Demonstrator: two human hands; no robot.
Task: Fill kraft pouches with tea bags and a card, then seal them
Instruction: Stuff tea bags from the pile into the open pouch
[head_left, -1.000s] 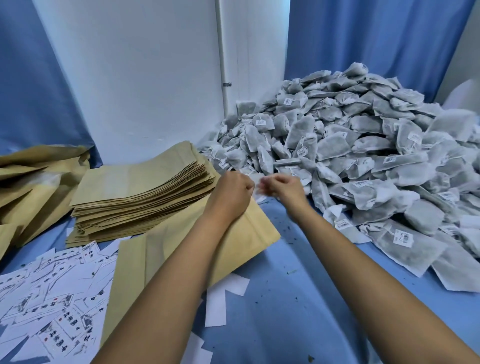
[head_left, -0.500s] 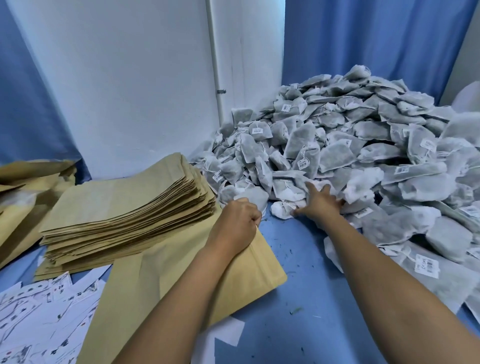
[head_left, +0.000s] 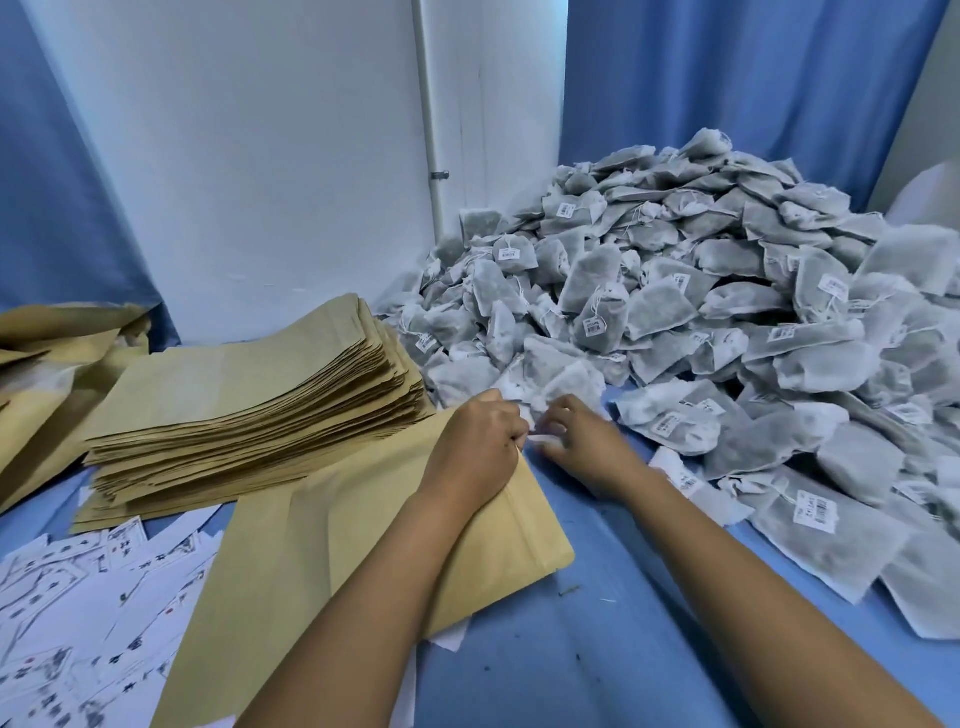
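A flat kraft pouch (head_left: 322, 545) lies on the blue table, its mouth pointing toward the tea bag pile (head_left: 727, 312). My left hand (head_left: 478, 441) grips the pouch's top edge with curled fingers. Just right of it, my right hand (head_left: 582, 441) pinches a white tea bag (head_left: 563, 384) at the pouch mouth; the hands partly hide the bag. Printed white cards (head_left: 78, 597) lie scattered at the lower left, some tucked under the pouch.
A tall stack of empty kraft pouches (head_left: 249, 395) sits left of my hands. More pouches (head_left: 41, 364) lie at the far left. The tea bag heap fills the right half up to the blue curtain (head_left: 727, 78). A white wall with a pipe (head_left: 426, 104) stands behind.
My right hand has pulled back from the tea bag pile to the pouch mouth, bringing a tea bag. My left hand stays on the pouch's edge.
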